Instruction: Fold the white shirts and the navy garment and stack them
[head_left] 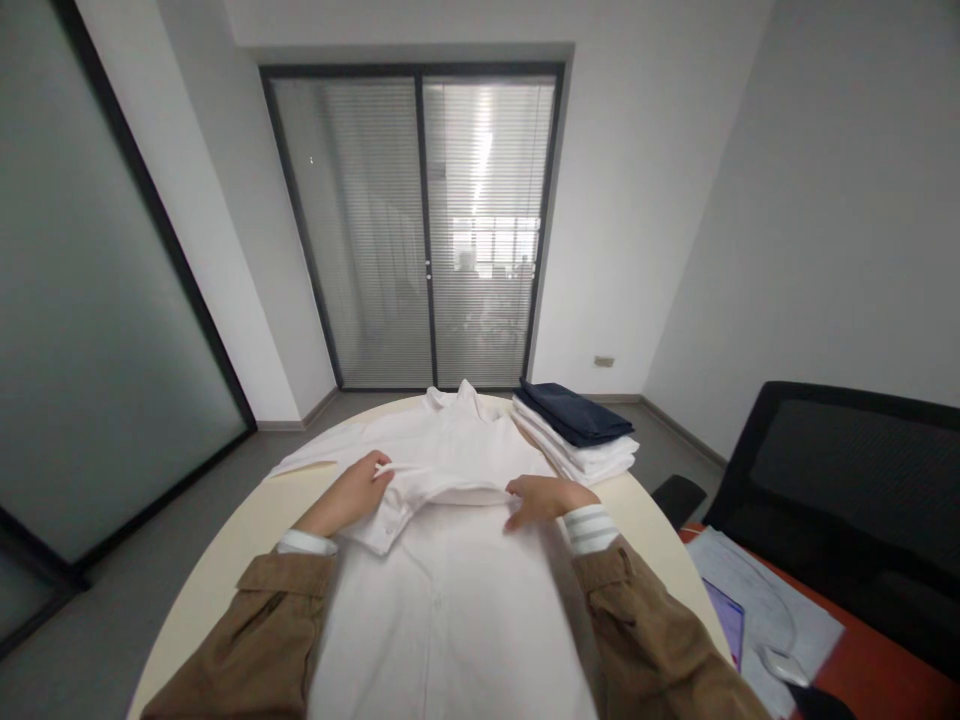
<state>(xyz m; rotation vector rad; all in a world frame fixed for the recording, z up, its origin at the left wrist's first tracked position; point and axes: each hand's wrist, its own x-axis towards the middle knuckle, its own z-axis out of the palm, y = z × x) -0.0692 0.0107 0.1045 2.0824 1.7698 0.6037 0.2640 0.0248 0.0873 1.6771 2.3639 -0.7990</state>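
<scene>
A white button-front shirt [450, 620] lies spread on a round cream table [240, 570], its collar at the far side and a doubled-over band of cloth across its middle. My left hand [349, 495] pinches the shirt's fabric at the left end of that fold. My right hand [544, 500] grips the fold's right end, with the fingers curled over the cloth. Both forearms are in brown jacket sleeves with white cuffs showing. A stack of folded white garments [574, 450] with a folded navy garment [574, 412] on top sits on the table just beyond my right hand.
A black mesh chair [840, 480] stands to the right, beside an orange desk [885, 670] holding papers and a white computer mouse [784, 665]. Behind the table is a glass door with blinds [416, 230]; a frosted glass wall [97, 300] runs along the left.
</scene>
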